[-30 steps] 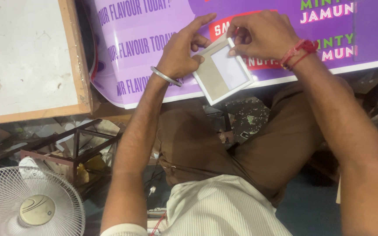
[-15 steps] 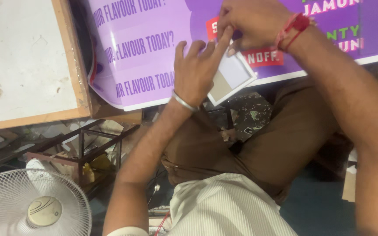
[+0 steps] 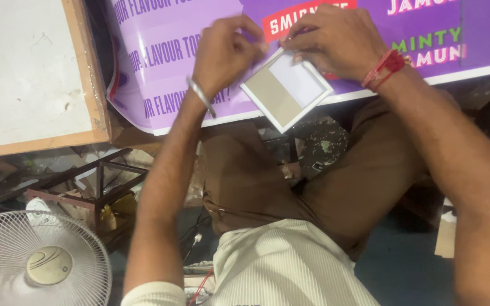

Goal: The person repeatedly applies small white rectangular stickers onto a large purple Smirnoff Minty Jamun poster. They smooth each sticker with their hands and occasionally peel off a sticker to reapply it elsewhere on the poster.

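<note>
A small square white frame (image 3: pixel 286 89) with a tan and white panel lies tilted over the lower edge of a purple printed banner (image 3: pixel 171 56). My right hand (image 3: pixel 336 39), with a red thread at the wrist, pinches the frame's upper edge. My left hand (image 3: pixel 225 48), wearing a metal bangle, grips the frame's upper left corner with curled fingers. Both hands touch the frame from above.
A white board with a wooden edge (image 3: pixel 29 73) lies at the left. A white table fan (image 3: pixel 38 263) stands at the bottom left beside a metal rack (image 3: pixel 106 190). My brown trousers (image 3: pixel 290 181) and striped shirt (image 3: pixel 284 266) fill the middle.
The left hand lay flat over the frame half a second ago; now it has drawn back to the upper left corner, uncovering the panel. The right hand has come down onto the top edge.
</note>
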